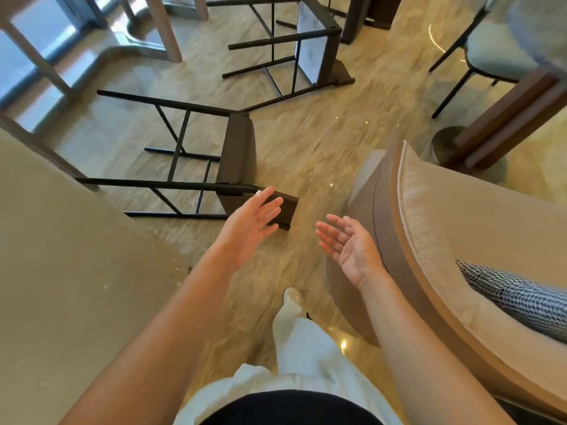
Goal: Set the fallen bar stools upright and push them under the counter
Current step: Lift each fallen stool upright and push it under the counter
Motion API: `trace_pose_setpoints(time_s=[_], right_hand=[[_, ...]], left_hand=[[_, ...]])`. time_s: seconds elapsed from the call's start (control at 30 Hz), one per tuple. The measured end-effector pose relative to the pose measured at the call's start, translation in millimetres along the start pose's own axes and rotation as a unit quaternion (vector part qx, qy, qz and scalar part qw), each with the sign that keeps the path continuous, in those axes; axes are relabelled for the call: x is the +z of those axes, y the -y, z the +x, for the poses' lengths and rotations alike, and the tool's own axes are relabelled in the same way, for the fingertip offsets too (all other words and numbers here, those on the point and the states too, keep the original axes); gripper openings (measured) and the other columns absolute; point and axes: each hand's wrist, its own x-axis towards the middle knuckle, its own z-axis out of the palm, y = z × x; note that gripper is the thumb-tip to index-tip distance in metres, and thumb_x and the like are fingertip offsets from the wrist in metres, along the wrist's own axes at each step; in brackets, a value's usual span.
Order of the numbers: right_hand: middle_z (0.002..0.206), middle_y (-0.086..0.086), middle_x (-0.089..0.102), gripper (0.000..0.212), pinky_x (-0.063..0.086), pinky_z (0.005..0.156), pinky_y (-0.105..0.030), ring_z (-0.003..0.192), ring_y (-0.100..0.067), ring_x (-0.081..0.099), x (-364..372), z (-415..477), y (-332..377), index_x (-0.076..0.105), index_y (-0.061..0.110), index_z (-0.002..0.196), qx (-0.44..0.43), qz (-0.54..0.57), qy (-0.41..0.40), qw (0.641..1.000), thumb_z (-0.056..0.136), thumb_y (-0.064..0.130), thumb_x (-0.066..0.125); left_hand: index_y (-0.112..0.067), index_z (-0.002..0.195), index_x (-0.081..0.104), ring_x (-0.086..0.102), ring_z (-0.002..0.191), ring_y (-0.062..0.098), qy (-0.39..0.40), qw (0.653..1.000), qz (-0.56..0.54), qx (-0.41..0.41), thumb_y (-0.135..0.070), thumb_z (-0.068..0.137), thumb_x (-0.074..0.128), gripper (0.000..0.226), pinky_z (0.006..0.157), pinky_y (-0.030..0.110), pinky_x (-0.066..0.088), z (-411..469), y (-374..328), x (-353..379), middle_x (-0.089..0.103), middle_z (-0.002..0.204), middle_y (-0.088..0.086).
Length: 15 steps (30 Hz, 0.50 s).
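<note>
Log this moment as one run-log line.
near stool: on side | far stool: on side | left hand: open, at near stool backrest, contact unclear | right hand: open, empty | phase: reach

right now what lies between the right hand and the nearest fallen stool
Just bare floor, in the head view, between the right hand and the near stool.

— Right side of the floor (322,142)?
— Curved beige sofa (460,228), one checked cushion (515,296) lying on its seat. Beyond it, a dark wooden pedestal (503,124) on a round base, with a grey padded chair (494,53) just beside it.
— Far left corner?
— Pale wooden legs (165,29), with windows (36,56) behind.
</note>
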Motion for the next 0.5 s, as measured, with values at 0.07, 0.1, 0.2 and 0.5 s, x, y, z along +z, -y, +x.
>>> trace_pose_setpoints(time_s=[0.07, 0.1, 0.2, 0.5], right_hand=[[0.107, -0.014, 0.073, 0.029, 0.052, 0.091, -0.037, 0.1, -0.025, 0.069, 3, 25, 16, 0.065, 0.011, 0.112, 0.016, -0.01, 0.006, 1.0, 0.098, 0.029, 0.046], [0.106, -0.014, 0.073, 0.029, 0.052, 0.09, -0.037, 0.099, -0.025, 0.069, 5, 36, 23, 0.065, 0.011, 0.112, 0.025, -0.017, 0.009, 1.0, 0.098, 0.029, 0.046], [0.102, -0.012, 0.074, 0.028, 0.052, 0.088, -0.035, 0.096, -0.022, 0.07, 9, 70, 39, 0.065, 0.012, 0.111, 0.04, -0.048, 0.017, 0.998, 0.099, 0.027, 0.046], [0.101, -0.013, 0.074, 0.027, 0.052, 0.088, -0.035, 0.093, -0.023, 0.07, -2, 131, 53, 0.064, 0.009, 0.113, 0.073, -0.064, 0.005, 0.995, 0.099, 0.023, 0.045]], left_hand=[[-0.03, 0.132, 0.051, 0.047, 0.13, 0.019, -0.008, 1.0, -0.013, -0.004, -0.041, 0.102, 0.036, 0.035, 0.105, 0.04, 0.04, 23, -10, 10, 0.057, 0.136, 0.003], [-0.031, 0.129, 0.052, 0.047, 0.13, 0.019, -0.015, 1.0, -0.018, -0.006, -0.041, 0.102, 0.035, 0.033, 0.104, 0.039, 0.041, 34, -14, 14, 0.058, 0.135, 0.003], [-0.029, 0.124, 0.055, 0.049, 0.129, 0.019, -0.041, 0.999, -0.032, -0.007, -0.037, 0.103, 0.037, 0.03, 0.098, 0.036, 0.045, 69, -21, 21, 0.061, 0.131, 0.002], [-0.024, 0.126, 0.057, 0.055, 0.123, 0.017, -0.072, 0.996, -0.038, -0.041, -0.031, 0.102, 0.038, 0.032, 0.097, 0.036, 0.045, 131, -8, 25, 0.065, 0.126, 0.001]])
